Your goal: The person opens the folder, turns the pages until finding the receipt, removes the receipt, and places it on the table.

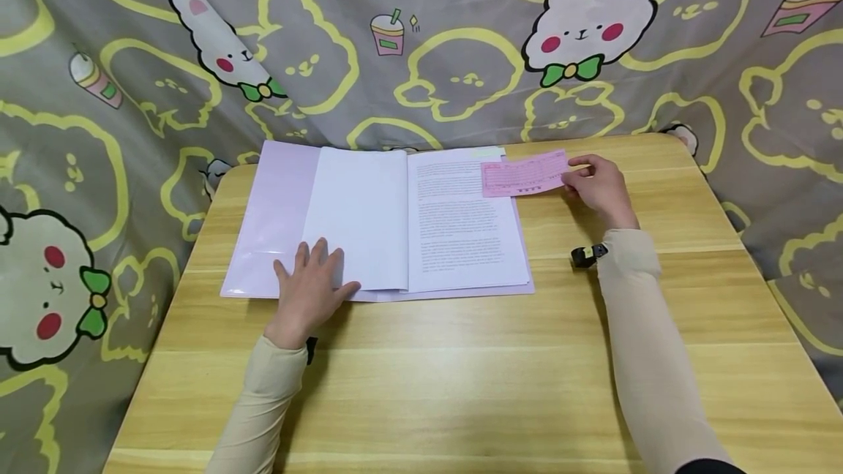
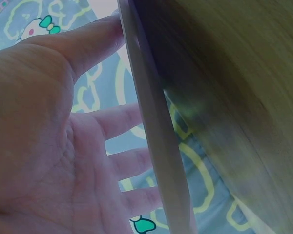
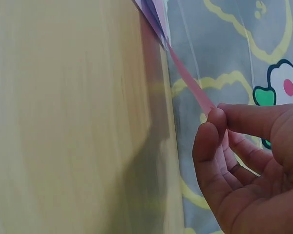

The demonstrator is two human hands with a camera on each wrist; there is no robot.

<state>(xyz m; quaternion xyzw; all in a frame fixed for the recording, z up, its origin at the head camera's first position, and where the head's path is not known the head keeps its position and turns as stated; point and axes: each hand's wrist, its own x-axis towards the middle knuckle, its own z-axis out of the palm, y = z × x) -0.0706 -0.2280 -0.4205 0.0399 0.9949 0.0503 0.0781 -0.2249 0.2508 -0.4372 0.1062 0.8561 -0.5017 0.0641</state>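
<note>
A lilac folder (image 1: 279, 203) lies open on the table with white sheets inside. Its left page (image 1: 362, 218) is blank, and the right page (image 1: 461, 247) carries printed text. My left hand (image 1: 309, 291) rests with spread fingers on the folder's lower left part, across the edge of the blank page; in the left wrist view the folder's edge (image 2: 158, 136) runs past the fingers. At the upper right, my right hand (image 1: 601, 185) pinches the right end of a pink printed slip (image 1: 523, 172) between thumb and fingers. The slip's left end overlaps the upper right corner of the text page.
The wooden table (image 1: 461, 379) reaches back to a grey patterned cloth (image 1: 461, 42) hanging behind and at the sides. A pale tab (image 1: 487, 153) shows at the text page's top edge. A small black device (image 1: 587, 255) is strapped at the right wrist.
</note>
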